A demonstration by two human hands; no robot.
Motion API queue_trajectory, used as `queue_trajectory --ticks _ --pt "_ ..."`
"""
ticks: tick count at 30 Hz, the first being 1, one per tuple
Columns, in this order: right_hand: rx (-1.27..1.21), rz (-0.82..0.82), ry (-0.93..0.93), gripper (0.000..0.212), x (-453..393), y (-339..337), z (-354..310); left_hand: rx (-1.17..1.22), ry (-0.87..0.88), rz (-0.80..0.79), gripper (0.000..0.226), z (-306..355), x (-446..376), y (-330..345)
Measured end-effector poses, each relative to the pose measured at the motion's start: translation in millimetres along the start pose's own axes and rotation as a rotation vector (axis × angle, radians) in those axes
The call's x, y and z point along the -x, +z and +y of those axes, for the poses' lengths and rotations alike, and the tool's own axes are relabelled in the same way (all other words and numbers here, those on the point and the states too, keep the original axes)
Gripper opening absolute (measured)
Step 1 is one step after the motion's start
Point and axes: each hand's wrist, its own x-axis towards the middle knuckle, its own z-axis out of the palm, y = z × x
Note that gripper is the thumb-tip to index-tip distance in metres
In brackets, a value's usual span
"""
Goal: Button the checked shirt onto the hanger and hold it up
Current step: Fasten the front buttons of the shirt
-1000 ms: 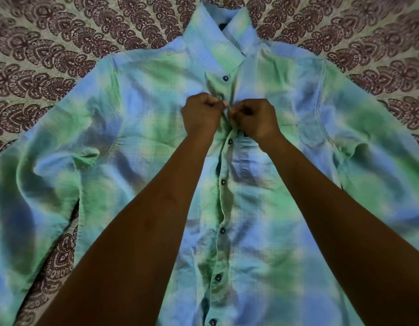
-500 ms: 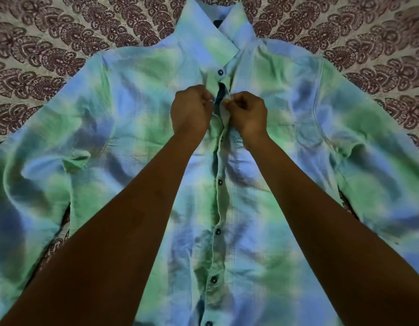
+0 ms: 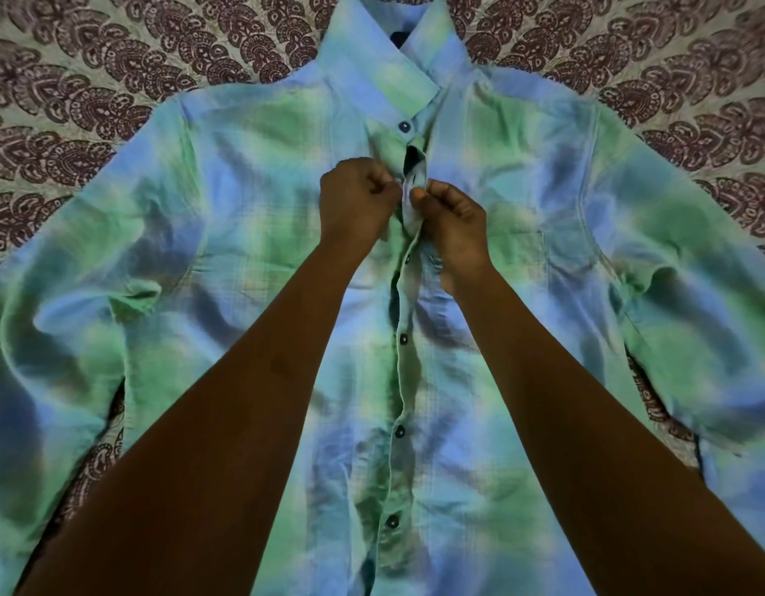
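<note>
The green and blue checked shirt [image 3: 251, 174] lies flat, front up, collar at the top. Dark buttons run down its placket; the top button [image 3: 404, 127] below the collar is fastened, and lower buttons [image 3: 400, 431] look fastened too. Between them a small gap in the placket [image 3: 414, 159] stands open. My left hand [image 3: 354, 202] pinches the left edge of the placket just below that gap. My right hand [image 3: 451, 221] pinches the right edge, which is folded up between thumb and fingers. The two hands almost touch. No hanger shows; any part of it is hidden inside the shirt.
The shirt lies on a bedspread [image 3: 71, 101] with a dark maroon paisley print, visible around the collar, shoulders and beside the sleeves. Both sleeves spread out to the left and right edges of the view.
Both hands stay at the second button spot. The right hand has lifted and folded the placket edge more, and the gap above the hands is now wider.
</note>
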Motion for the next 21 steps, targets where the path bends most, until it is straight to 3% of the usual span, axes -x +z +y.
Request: queue_trajectory --ticks 4,8,14,21 --pt "0.002 -0.013 -0.02 0.007 -0.1 -0.8 1.3 0.255 -0.11 0.0 0.025 -1.1 3.1 -2.3" --pt "0.035 0.036 -0.088 0.015 2.2 6.6 3.0 0.26 -0.067 0.01 0.004 2.7 2.0 1.6" --pt "0.011 0.036 -0.083 0.021 0.5 6.1 5.4 0.281 -0.128 0.041 0.004 2.9 -1.5 6.6" --pt "-0.033 0.033 -0.028 0.023 -4.8 2.4 5.2 0.489 -0.232 -0.105 0.012 -3.4 3.5 -0.3"
